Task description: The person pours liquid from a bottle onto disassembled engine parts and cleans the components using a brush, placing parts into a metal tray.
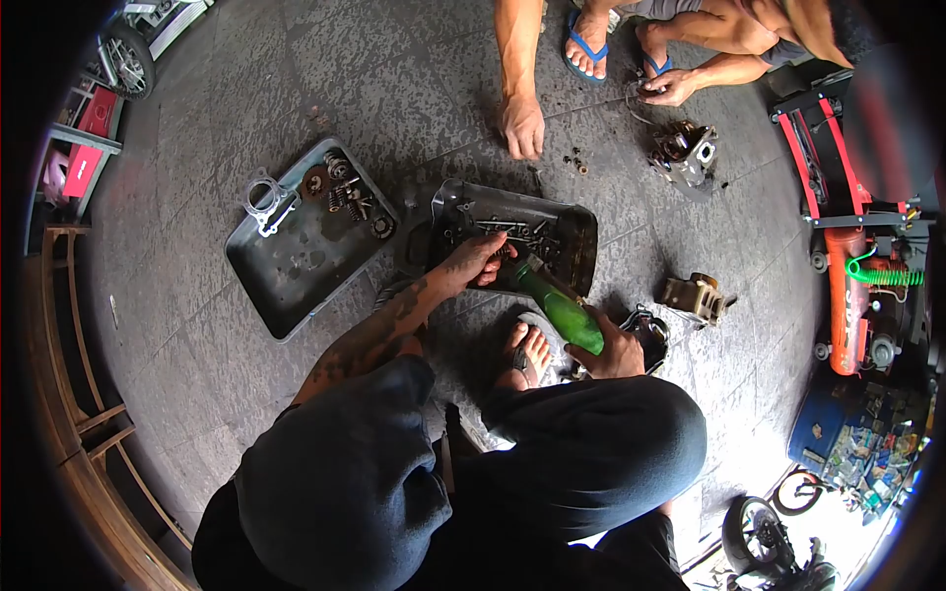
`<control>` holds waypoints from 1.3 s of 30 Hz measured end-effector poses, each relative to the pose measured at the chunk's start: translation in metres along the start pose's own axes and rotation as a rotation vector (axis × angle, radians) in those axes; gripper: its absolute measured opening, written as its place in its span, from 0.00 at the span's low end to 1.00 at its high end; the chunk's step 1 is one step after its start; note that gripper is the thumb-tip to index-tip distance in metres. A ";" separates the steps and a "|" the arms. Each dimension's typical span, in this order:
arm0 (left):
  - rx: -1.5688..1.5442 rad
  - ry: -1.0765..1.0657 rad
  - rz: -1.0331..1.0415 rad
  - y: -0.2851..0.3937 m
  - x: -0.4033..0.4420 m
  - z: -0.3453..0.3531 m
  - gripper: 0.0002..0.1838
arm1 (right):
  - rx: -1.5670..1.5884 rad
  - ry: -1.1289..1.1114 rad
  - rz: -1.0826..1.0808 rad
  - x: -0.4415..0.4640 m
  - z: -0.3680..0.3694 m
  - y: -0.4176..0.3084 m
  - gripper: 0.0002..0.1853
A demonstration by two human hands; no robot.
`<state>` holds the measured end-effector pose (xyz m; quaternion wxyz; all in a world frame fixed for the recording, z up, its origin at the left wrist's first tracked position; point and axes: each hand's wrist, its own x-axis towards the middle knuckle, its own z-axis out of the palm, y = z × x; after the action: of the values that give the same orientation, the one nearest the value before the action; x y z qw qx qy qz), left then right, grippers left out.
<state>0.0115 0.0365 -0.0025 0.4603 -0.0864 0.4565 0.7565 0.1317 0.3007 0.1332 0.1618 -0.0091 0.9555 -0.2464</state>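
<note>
My right hand (613, 350) is wrapped round the base of a green bottle (567, 317), tilted with its neck pointing up and left over a dark tray (583, 248). Close to the bottle's mouth, my left hand (476, 260) has its fingers closed on a small dark metal part that I cannot make out clearly. Several bolts and small metal pieces (532, 231) lie in the tray beneath. Whether liquid leaves the bottle does not show.
Left of it, a second tray (286, 330) holds gears, springs and a metal ring part (264, 197). Engine parts (685, 153) and a metal block (697, 297) lie to the right. Another person's hand (522, 126) rests on the floor ahead; the other hand (672, 87) holds something thin.
</note>
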 end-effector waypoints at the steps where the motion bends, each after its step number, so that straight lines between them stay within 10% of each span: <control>1: 0.001 0.000 0.001 0.002 -0.001 0.001 0.23 | 0.000 0.001 0.000 -0.001 0.001 0.000 0.34; 13: 0.287 0.135 0.323 0.000 0.004 0.005 0.16 | 0.359 0.096 0.111 -0.017 0.044 0.015 0.37; 27: 1.142 0.484 0.788 -0.010 -0.002 0.007 0.16 | 1.099 0.900 0.164 -0.011 0.088 0.043 0.41; 39: 0.859 0.376 0.548 -0.006 -0.013 0.010 0.14 | 1.027 0.909 0.197 0.027 0.053 0.043 0.31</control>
<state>0.0262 0.0375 0.0070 0.1502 0.0979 0.8050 0.5655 0.1254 0.3108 0.0613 -0.2490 0.2597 0.6873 -0.6310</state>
